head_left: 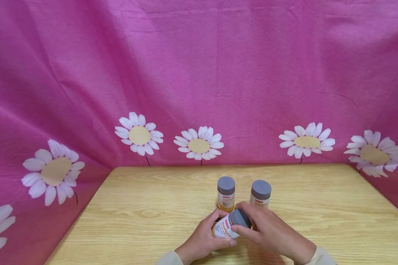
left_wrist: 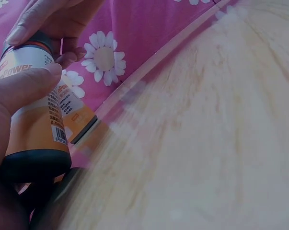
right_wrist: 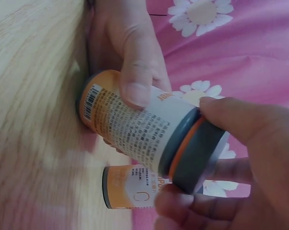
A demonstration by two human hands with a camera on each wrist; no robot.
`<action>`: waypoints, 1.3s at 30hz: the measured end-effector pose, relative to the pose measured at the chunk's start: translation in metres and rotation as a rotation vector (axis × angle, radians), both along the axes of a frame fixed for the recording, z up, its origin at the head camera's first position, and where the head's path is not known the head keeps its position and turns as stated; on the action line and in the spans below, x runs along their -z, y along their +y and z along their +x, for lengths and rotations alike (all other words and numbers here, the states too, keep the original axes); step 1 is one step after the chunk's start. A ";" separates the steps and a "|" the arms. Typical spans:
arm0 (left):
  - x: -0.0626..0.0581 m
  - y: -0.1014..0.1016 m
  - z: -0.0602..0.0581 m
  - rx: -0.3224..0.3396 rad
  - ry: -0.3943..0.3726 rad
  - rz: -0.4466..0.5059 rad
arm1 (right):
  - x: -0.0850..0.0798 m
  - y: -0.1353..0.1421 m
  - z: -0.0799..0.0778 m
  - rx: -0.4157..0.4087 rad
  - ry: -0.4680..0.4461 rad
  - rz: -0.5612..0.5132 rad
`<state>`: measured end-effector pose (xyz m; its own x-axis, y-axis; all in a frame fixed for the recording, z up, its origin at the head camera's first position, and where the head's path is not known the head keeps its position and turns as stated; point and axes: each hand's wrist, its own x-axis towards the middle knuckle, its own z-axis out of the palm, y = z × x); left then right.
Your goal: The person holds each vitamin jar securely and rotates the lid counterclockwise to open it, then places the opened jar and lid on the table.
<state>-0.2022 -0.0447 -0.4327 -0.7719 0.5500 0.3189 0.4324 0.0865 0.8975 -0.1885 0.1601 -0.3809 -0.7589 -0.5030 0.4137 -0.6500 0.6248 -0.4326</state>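
Note:
A supplement bottle (head_left: 224,227) with a white and orange label and a grey screw cap (head_left: 240,218) is tilted above the table, its cap toward the right. My left hand (head_left: 203,235) grips the bottle's body, thumb across the label. Fingers and thumb of my right hand (head_left: 272,228) pinch the cap around its edge. In the right wrist view an orange ring (right_wrist: 185,146) shows between the cap and the bottle's dark neck. Two similar bottles stand upright just behind my hands, a left one (head_left: 226,195) and a right one (head_left: 261,191), the latter partly hidden by my right hand.
The light wood table (head_left: 136,217) stretches out to both sides of my hands. A pink cloth (head_left: 219,73) printed with white daisies hangs behind it and along the sides, meeting its back edge.

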 end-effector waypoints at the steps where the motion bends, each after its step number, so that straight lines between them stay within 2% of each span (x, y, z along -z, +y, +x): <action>1: 0.001 0.000 0.000 -0.004 -0.003 -0.001 | 0.000 0.001 0.000 0.001 -0.008 0.003; 5: 0.009 0.001 -0.004 -0.030 0.003 -0.016 | -0.003 0.003 0.002 0.062 -0.070 0.039; 10: 0.024 0.001 -0.012 -0.055 -0.011 -0.056 | -0.007 0.003 0.004 0.213 -0.166 0.064; 15: 0.027 0.001 -0.015 -0.044 -0.055 -0.073 | -0.009 0.000 0.003 0.326 -0.207 0.057; 18: 0.026 0.001 -0.015 -0.040 -0.066 -0.078 | -0.009 0.000 0.002 0.353 -0.203 0.056; 21: 0.027 0.000 -0.015 -0.045 -0.057 -0.085 | -0.008 0.000 0.001 0.341 -0.196 0.049; 22: 0.023 0.000 -0.013 -0.046 -0.052 -0.084 | -0.008 0.000 0.000 0.330 -0.191 0.045; 27: 0.019 0.000 -0.011 -0.045 -0.064 -0.073 | -0.007 0.001 -0.002 0.247 -0.160 0.006; 31: 0.027 -0.001 -0.015 -0.030 -0.086 -0.058 | -0.007 0.002 -0.003 0.166 -0.154 -0.043; 39: 0.028 -0.002 -0.016 0.015 -0.116 -0.030 | -0.009 0.003 -0.001 0.078 -0.161 -0.092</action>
<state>-0.2183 -0.0466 -0.4605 -0.7946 0.5694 0.2110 0.3270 0.1084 0.9388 -0.1896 0.1632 -0.3722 -0.8541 -0.4060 0.3250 -0.5189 0.6234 -0.5848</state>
